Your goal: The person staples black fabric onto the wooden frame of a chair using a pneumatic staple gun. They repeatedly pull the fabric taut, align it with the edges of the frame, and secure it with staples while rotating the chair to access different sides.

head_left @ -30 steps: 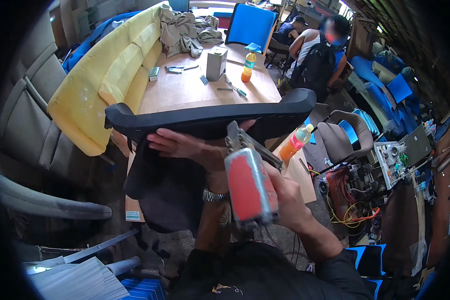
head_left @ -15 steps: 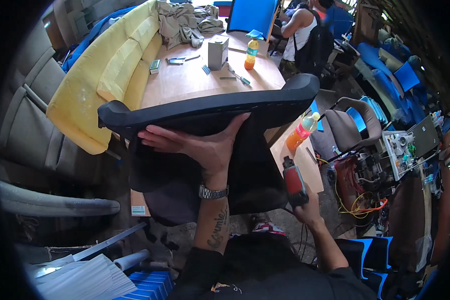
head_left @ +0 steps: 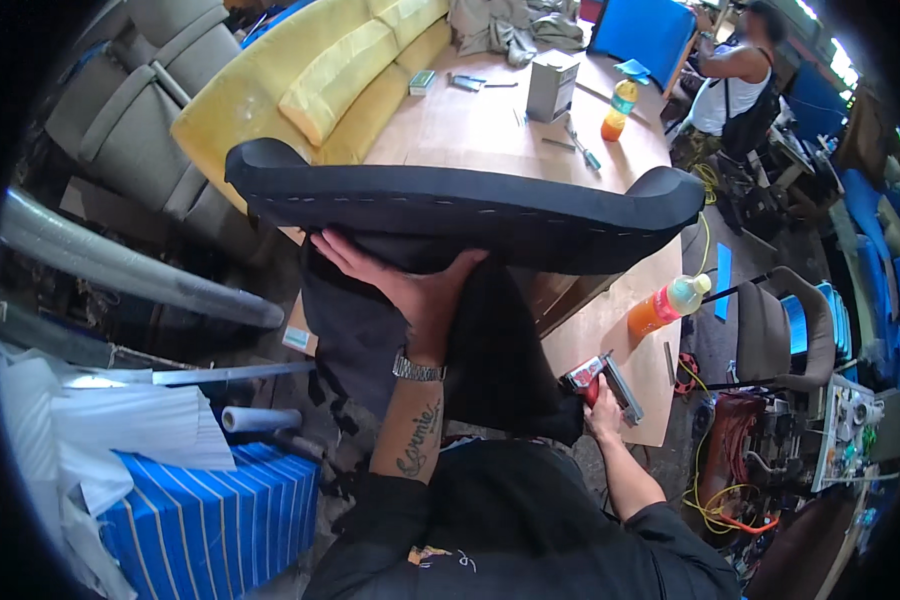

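A curved black upholstered piece [head_left: 450, 190], like a chair back with upturned ends, stands before me with a line of staples along its edge. My left hand [head_left: 415, 295] lies spread against it below that line, thumb apart from the fingers, pressing on the black covering. Loose black fabric [head_left: 500, 350] hangs down under the hand and partly hides what lies behind. Lower right, my right hand [head_left: 603, 412] grips a red and dark staple gun [head_left: 622, 388] by its handle. The gun is apart from the upholstered piece, beside the hanging fabric.
On the wooden table [head_left: 430, 135] stand a metal can [head_left: 552, 87] and an orange drink bottle [head_left: 620, 108]; another bottle [head_left: 668, 305] is nearer, right. Yellow foam [head_left: 300, 90] lines the left. A person [head_left: 730, 85] works beyond. Blue striped material [head_left: 210, 510] lies lower left.
The view has swung left, so the surroundings appear farther right. The black piece has tilted, its right end lower. My right hand has turned the staple gun so its side shows.
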{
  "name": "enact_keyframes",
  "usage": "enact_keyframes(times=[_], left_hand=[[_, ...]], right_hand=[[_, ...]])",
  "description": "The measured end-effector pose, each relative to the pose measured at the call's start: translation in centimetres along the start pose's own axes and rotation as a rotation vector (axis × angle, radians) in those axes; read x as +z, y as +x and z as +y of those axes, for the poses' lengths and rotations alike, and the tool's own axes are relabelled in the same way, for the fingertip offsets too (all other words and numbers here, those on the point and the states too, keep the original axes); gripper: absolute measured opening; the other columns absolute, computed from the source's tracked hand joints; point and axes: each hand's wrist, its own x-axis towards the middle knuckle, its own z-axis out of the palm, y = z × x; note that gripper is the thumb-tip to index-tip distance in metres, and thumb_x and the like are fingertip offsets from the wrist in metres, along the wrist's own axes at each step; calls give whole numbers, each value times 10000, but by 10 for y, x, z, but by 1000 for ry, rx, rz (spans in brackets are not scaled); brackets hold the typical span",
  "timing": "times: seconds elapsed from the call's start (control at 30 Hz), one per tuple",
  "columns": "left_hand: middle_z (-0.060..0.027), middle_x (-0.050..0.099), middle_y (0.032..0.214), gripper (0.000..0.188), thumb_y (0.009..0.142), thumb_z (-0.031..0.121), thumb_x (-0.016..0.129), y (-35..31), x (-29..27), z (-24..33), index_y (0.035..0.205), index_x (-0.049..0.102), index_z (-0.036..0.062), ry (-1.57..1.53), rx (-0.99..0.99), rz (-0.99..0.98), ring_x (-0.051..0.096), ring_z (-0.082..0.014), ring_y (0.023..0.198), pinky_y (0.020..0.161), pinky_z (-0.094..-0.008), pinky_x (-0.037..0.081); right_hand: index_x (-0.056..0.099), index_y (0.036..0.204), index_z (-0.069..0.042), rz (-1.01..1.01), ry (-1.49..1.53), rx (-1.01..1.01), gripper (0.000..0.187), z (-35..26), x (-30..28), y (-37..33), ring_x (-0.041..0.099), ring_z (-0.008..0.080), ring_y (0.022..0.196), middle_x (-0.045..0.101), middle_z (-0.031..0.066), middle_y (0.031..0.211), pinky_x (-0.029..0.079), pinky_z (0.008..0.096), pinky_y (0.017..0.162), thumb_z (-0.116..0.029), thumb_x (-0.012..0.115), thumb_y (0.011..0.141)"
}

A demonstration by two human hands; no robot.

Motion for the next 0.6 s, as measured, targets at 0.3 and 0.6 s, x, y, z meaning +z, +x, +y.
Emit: enact_keyframes(times=[0.3,0.6], left_hand=[[-278,168,1417,1140,580,281,807,-180,10,-133,1418,91,-11,146,-377,-255,179,-430,1331,1083,-516,184],[-190,371,1404,651,874,473,480,-277,-79,-189,1347,397,34,27,-713,-1424,340,-325,1303,1086,-400,250]], right_hand=[[165,1444,-95,-27,-129,-67,896,1,4,-5,468,371,1082,426,174,1221,407,476,881,-182,680,716],[221,1438,-185,-92,-257,188,879,-18,-8,1,466,335,1109,443,153,1230,370,488,938,-223,681,690]])
